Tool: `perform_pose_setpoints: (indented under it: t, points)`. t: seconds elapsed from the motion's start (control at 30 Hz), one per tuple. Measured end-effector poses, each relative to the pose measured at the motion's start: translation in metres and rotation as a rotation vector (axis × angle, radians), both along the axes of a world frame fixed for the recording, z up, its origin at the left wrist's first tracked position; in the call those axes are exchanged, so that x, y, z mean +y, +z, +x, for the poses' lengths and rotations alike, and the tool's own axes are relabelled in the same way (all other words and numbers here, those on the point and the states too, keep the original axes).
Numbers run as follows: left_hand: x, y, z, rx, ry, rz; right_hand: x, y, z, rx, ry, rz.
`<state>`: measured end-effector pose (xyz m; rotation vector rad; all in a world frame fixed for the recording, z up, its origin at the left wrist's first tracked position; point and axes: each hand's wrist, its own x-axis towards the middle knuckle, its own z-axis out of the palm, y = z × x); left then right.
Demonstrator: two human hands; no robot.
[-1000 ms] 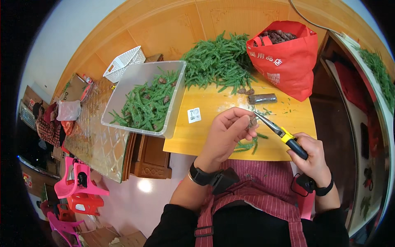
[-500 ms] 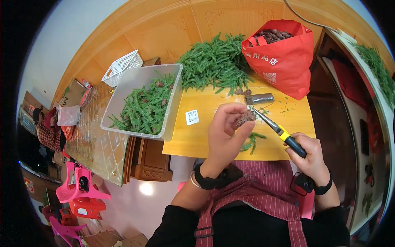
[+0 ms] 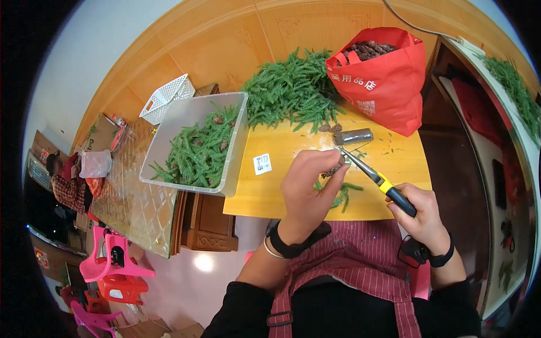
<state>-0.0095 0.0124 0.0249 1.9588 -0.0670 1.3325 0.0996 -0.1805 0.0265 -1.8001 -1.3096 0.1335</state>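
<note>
Between the thumb and fingers of my left hand [image 3: 309, 188] is a brown pine cone [image 3: 336, 168], partly hidden by those fingers. My right hand [image 3: 421, 213] is closed round the black and yellow grip of long-nose pliers [image 3: 387, 187]. The pliers' narrow tips reach up to the left fingertips, beside the cone; whether they grip anything there is too small to tell. Below my left hand, a green artificial pine sprig [image 3: 347, 193] lies on the yellow table [image 3: 253, 194]. Just beyond the tips are a dark cylindrical bundle [image 3: 357, 136] and a few loose pine cones [image 3: 331, 128].
A clear plastic bin [image 3: 232, 146] of green sprigs and cones stands at the left. Behind lie a heap of green sprigs [image 3: 290, 87] and a red bag [image 3: 380, 84] full of cones. A white label [image 3: 262, 164] lies on the table. Far left, a person [image 3: 69, 183] sits beyond a glass-topped table [image 3: 132, 197].
My left hand has turned slightly and its fingers have closed further over the pine cone, so less of it shows. The pliers stay near the fingertips, with only a slight shift.
</note>
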Motion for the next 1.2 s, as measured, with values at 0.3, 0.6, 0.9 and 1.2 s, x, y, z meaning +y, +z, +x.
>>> perform_pose_setpoints:
  t: [0.3, 0.6, 0.9, 1.2]
  points:
    - [-0.004, -0.005, 0.002, 0.032, -0.260, -0.601, -0.011, 0.009, 0.003, 0.215, 0.139, -0.007]
    - [0.002, -0.006, 0.000, 0.130, -0.336, -0.892, -0.038, -0.060, 0.050, -0.177, -0.326, -0.419]
    - [0.000, -0.008, 0.000, 0.151, -0.466, -0.973, -0.038, -0.091, 0.060, -0.472, -0.352, -0.417]
    - [-0.013, -0.027, 0.009, 0.313, -0.545, -0.753, 0.035, -0.003, -0.002, 0.511, 0.096, 0.129]
